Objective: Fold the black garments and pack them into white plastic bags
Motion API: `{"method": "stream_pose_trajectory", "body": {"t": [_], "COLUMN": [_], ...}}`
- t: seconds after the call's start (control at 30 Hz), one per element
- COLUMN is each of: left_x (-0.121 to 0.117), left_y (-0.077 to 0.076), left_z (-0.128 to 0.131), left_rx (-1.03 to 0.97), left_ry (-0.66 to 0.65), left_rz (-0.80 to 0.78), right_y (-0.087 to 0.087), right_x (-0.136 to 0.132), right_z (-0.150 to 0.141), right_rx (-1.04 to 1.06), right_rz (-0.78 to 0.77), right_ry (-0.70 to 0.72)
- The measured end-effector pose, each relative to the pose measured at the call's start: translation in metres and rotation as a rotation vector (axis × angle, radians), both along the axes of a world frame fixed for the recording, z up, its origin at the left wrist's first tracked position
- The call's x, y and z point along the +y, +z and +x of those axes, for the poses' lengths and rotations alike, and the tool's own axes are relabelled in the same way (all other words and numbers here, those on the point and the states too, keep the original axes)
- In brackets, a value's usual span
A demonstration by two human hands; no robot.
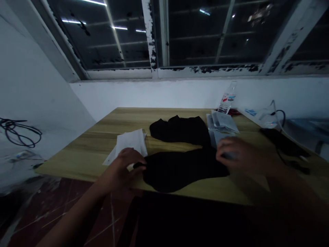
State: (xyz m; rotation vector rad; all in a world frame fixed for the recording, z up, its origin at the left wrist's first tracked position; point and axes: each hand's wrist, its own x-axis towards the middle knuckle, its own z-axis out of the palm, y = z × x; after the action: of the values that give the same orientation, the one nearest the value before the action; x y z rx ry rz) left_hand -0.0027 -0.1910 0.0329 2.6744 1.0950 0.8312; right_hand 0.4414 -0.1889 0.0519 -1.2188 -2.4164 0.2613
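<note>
1. On my screen, the left hand point(120, 171) sits at the near edge of the wooden worktop point(115, 125), its fingers curled around a small black piece with a white tip point(136, 166). I cannot tell whether it is pinched.
2. The right hand point(244, 154) is blurred, with its fingers spread at the right end of the near black cloth point(180, 171). I cannot tell if they touch it.
3. Off the worktop at far left, a black cable point(19, 132) lies coiled.
4. Near the left edge, white paper point(128, 144) lies just beyond the left hand.
5. The near black cloth lies between the hands, along the near edge. A second black cloth point(178, 130) lies just behind it, mid-worktop.
6. Toward the far right corner sit grey packets point(221, 123), with a clear plastic bottle point(227, 97) behind them.
7. At the right edge lies a dark strap-like item point(282, 142), with a clear tube point(279, 118) beyond it.
</note>
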Motion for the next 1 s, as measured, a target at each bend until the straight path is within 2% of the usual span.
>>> {"method": "stream_pose_trajectory", "body": {"t": [0.1,0.13,0.17,0.23,0.3,0.37,0.4,0.47,0.57,0.67,0.8,0.9,1.0], "left_x": [0.010,0.010,0.008,0.001,-0.008,-0.011,-0.010,-0.006,-0.002,-0.007,-0.016,-0.009,0.007], "left_y": [0.002,0.003,0.003,0.004,0.002,-0.004,-0.007,-0.013,-0.011,0.006,0.036,0.053,0.062], "left_z": [-0.005,-0.006,-0.006,-0.003,0.001,0.007,0.009,0.013,0.012,0.004,-0.015,-0.023,-0.021], "left_rx": [-0.123,-0.137,-0.129,-0.059,0.075,0.212,0.265,0.329,0.322,0.169,-0.047,-0.103,-0.007], "left_ry": [0.337,0.408,0.427,0.314,0.097,-0.080,-0.136,-0.194,-0.237,-0.213,0.035,0.203,0.202], "left_rz": [0.124,0.161,0.181,0.189,0.165,0.133,0.115,0.082,0.060,-0.006,-0.037,-0.089,-0.192], "right_y": [0.016,0.020,0.023,0.023,0.017,0.005,-0.001,-0.010,-0.005,0.017,0.043,0.046,0.042], "right_x": [0.014,0.017,0.019,0.016,0.009,0.000,-0.003,-0.009,-0.018,-0.031,-0.044,-0.041,-0.031], "right_z": [-0.010,-0.013,-0.016,-0.022,-0.026,-0.032,-0.035,-0.040,-0.043,-0.036,-0.021,-0.013,-0.010], "right_rx": [0.167,0.183,0.168,0.062,-0.106,-0.264,-0.319,-0.379,-0.333,-0.110,0.195,0.130,-0.047], "right_rz": [0.464,0.553,0.563,0.383,0.082,-0.147,-0.202,-0.211,-0.173,-0.249,-0.293,-0.251,-0.119], "right_ry": [-0.392,-0.475,-0.493,-0.329,-0.085,0.055,0.077,0.095,0.093,0.005,-0.041,-0.018,-0.046]}}
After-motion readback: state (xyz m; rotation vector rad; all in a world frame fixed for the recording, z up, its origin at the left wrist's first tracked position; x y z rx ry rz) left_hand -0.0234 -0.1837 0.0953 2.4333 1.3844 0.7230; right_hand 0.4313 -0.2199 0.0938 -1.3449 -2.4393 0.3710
